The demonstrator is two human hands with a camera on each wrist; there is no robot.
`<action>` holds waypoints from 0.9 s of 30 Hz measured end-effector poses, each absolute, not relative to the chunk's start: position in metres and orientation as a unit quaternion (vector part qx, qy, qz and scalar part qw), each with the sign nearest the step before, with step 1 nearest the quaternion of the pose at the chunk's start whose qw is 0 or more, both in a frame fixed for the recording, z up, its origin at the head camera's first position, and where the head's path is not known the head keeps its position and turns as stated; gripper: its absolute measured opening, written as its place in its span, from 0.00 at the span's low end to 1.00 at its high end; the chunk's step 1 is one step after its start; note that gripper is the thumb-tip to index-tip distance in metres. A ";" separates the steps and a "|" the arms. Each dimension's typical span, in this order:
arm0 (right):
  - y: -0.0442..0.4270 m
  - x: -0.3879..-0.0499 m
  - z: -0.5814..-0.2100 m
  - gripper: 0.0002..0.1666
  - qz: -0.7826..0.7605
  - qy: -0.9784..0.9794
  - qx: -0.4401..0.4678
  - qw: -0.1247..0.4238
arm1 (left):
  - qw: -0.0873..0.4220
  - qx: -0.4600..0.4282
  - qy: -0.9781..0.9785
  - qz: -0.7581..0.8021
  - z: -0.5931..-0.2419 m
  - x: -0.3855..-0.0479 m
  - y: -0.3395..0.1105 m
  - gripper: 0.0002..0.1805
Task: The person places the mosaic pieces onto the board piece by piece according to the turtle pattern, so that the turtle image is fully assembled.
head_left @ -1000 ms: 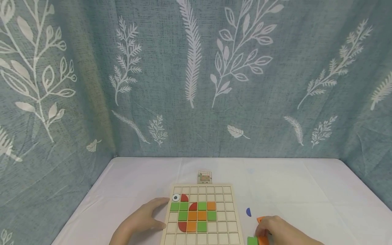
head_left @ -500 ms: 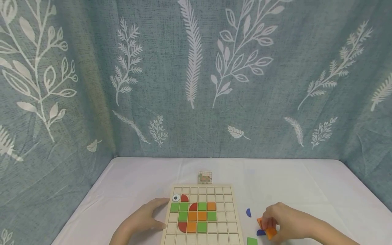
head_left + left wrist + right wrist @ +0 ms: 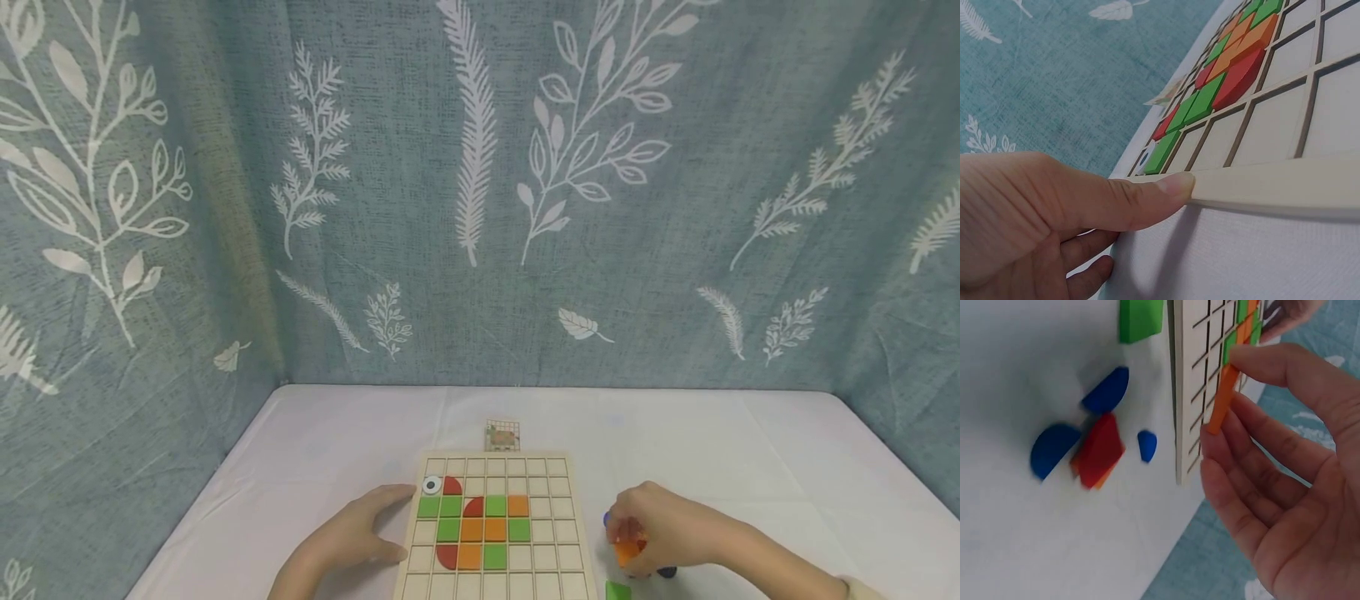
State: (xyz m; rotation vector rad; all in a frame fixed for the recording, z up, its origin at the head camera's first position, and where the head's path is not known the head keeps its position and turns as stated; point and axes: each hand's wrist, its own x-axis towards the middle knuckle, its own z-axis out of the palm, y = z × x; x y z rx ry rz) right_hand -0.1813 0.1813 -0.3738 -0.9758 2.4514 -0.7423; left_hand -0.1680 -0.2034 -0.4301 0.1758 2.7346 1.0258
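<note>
A pale wooden grid board [image 3: 543, 531] lies on the table, with green, orange and red tiles and a white eye disc [image 3: 431, 485] set in its cells. At its left edge rests my left hand [image 3: 352, 529], thumb and forefinger spread. In the left wrist view the thumb [image 3: 1175, 187] touches the rim of the board. Right of the board, above loose pieces, my right hand [image 3: 667, 521] pinches an orange square tile [image 3: 1224, 400] between thumb and fingertips. In the head view the hand partly covers this tile [image 3: 628, 553].
Loose on the white cloth lie a red piece [image 3: 1100, 453] over something orange, blue half-round pieces [image 3: 1054, 450], a small blue piece [image 3: 1147, 445] and a green block [image 3: 1141, 322]. Behind the board is a small picture card [image 3: 502, 435]. A leaf-patterned curtain [image 3: 480, 208] hangs behind the table.
My right hand came up from among the loose pieces with the orange tile, then shifted left toward the board. The left hand and the tiles on the board stayed still.
</note>
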 end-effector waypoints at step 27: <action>0.093 -0.180 -0.406 0.09 -0.243 0.876 -0.403 0.102 | 0.109 0.051 0.927 0.354 -0.430 -0.165 -0.204 0.42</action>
